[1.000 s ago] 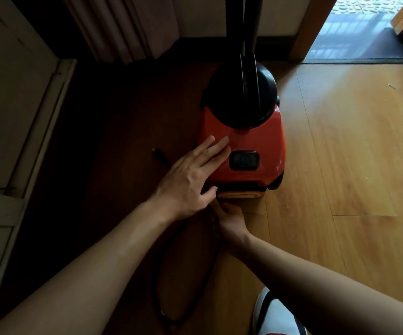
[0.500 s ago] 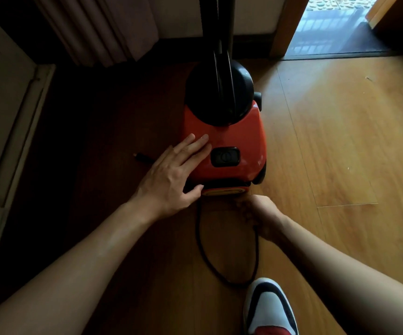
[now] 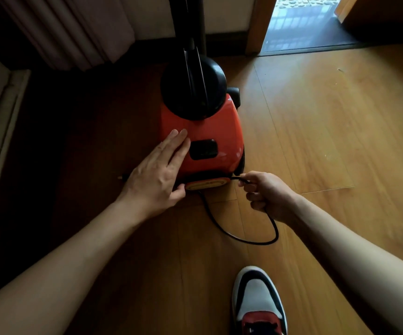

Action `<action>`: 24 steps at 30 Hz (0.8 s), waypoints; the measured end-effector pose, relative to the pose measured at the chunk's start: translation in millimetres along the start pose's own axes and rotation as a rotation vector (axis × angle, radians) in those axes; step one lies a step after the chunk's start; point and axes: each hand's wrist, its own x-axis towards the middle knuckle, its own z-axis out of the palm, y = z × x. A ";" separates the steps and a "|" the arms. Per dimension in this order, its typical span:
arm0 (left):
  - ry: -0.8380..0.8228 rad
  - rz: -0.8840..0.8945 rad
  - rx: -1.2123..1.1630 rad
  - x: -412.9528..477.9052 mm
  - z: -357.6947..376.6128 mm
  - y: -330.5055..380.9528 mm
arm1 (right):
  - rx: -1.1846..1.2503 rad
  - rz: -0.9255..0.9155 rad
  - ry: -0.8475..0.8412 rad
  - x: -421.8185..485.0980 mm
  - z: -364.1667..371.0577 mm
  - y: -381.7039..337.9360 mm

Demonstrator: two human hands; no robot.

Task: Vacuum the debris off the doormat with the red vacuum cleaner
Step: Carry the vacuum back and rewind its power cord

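Red vacuum cleaner (image 3: 222, 141), left hand (image 3: 155, 177) spread flat on it, right hand (image 3: 267, 193) pinching black cord (image 3: 244, 239)

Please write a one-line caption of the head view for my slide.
Left hand rests on the red vacuum cleaner while right hand pinches its black cord.

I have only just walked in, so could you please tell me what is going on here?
A person bends over the red vacuum cleaner on the wooden floor. The left hand rests flat on its red body, while the right hand pinches the black power cord close to the machine's rear. A loop of cord lies on the floor. Vacuuming seems not yet begun.
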 end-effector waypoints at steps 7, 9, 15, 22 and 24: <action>-0.040 0.010 -0.041 -0.6 -3.8 -3.9 | 0.040 -0.005 -0.023 -29.4 8.4 -25.2; -0.040 0.009 -0.054 -0.8 -4.0 -3.8 | 0.033 -0.032 -0.028 -36.1 17.6 -30.1; -0.040 0.014 -0.094 -0.6 -6.1 -6.6 | -0.046 -0.183 -0.029 -56.2 60.6 -35.4; -0.060 0.030 -0.193 2.9 -6.0 -16.8 | -0.487 -0.628 0.036 -57.1 129.0 11.5; -0.079 0.040 -0.219 4.5 -7.1 -20.3 | -0.569 -0.708 0.010 -53.9 135.2 29.3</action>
